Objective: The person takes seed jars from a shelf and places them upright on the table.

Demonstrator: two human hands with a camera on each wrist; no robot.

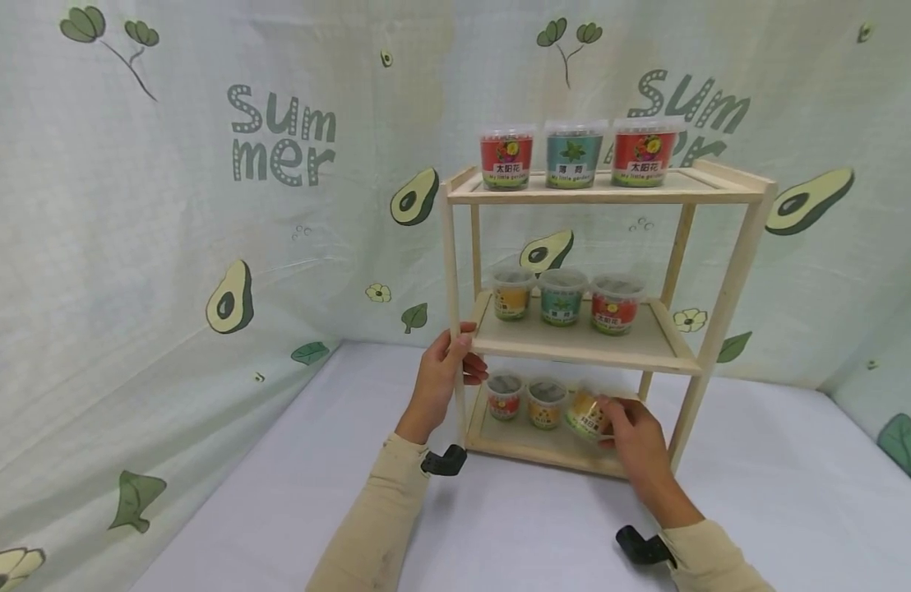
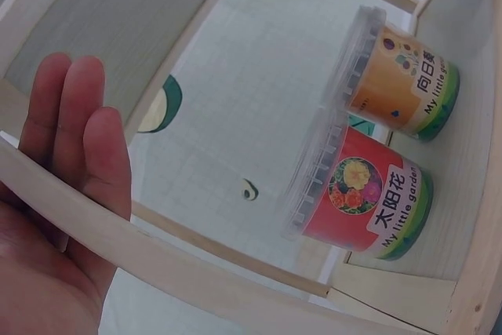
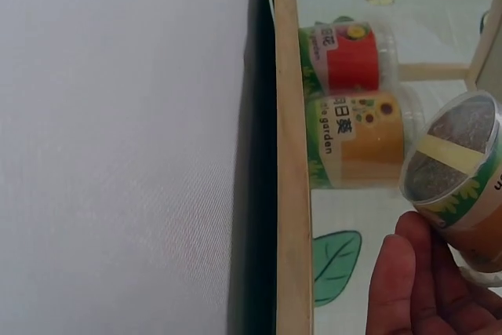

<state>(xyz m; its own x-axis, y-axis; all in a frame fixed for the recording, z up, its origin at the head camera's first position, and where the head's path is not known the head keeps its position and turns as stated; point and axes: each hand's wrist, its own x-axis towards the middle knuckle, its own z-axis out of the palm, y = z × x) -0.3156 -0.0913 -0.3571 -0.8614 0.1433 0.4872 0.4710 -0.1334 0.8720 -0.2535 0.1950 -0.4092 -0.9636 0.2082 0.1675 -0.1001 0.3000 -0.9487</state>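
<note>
My right hand (image 1: 636,436) pinches an orange-labelled plastic cup (image 1: 586,413) at the bottom tier of a wooden shelf rack (image 1: 574,355). In the right wrist view, that cup (image 3: 478,202) is tilted, with its base, crossed by a pale strip, facing the camera. Left of it on the same tier stand another orange-labelled cup (image 1: 546,404) and a red-labelled cup (image 1: 504,397). My left hand (image 1: 437,378) holds the rack's front left post just under the middle tier. Its fingers (image 2: 82,107) reach behind the post in the left wrist view.
On the middle tier stand an orange-labelled cup (image 1: 511,294), a green-labelled cup (image 1: 561,298) and a red-labelled cup (image 1: 615,304). Three more cups line the top tier, one of them green-labelled (image 1: 574,156). The rack stands on a white-covered table (image 1: 515,526) before a patterned curtain (image 1: 315,222).
</note>
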